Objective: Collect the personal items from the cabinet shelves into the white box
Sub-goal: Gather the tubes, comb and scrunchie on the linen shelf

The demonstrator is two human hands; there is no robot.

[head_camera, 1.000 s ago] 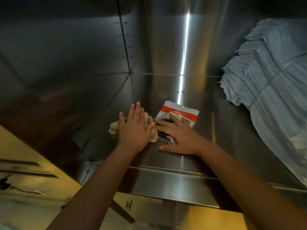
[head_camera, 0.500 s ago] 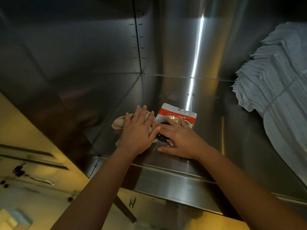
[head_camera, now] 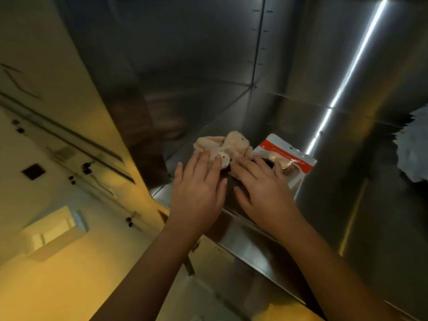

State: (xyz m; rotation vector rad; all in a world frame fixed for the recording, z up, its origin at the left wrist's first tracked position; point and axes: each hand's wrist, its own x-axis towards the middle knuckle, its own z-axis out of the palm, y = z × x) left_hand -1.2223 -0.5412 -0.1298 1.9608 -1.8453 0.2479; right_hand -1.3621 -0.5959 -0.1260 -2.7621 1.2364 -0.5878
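The collecting looks to be at an early stage: two items lie on the steel shelf [head_camera: 250, 242] of the cabinet, neither yet lifted, and nothing is seen going into a box. A cream soft toy [head_camera: 225, 144] lies towards the shelf's left wall; just beside it on the right is a white packet [head_camera: 291, 158] with a red band across its top. The left hand [head_camera: 199, 193] is spread flat, its straight fingertips resting on the near edge of the soft toy; the right hand [head_camera: 266, 193] is spread too, fingers laid over the near part of the packet and close against the toy's side; neither plainly curls round anything, so I judge the grasp is not yet made. What is left: gather both items, carry them out and put them in the white box; a pale box-shaped thing [head_camera: 55, 230] low on the left may be that box, though the yellow light makes it hard to say. The shelf is bare brushed metal; a bright strip of light is reflected in the back wall; a stack of pale folded cloths [head_camera: 414, 154] sits at the right edge; outside the cabinet everything is tinted yellow.
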